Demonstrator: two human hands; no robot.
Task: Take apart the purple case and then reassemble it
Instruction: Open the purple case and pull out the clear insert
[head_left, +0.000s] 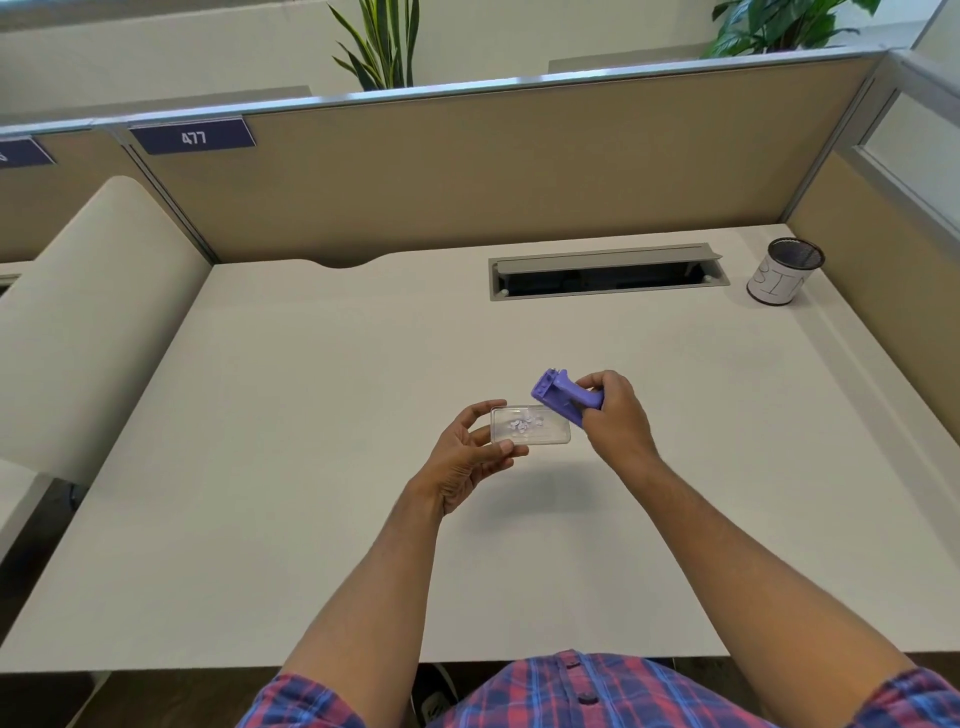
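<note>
At the frame's centre, the left hand (470, 447) is pinching a clear lid (530, 425) by its end. Just right, the right hand (615, 415) is gripping the tilted purple case (563, 396), both above the white desk (311, 415).

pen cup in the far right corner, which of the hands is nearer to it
Right. The right hand, holding the purple piece, is on the pen cup's side of the desk, though well short of it. The left hand, holding the clear lid, is farther away.
</note>
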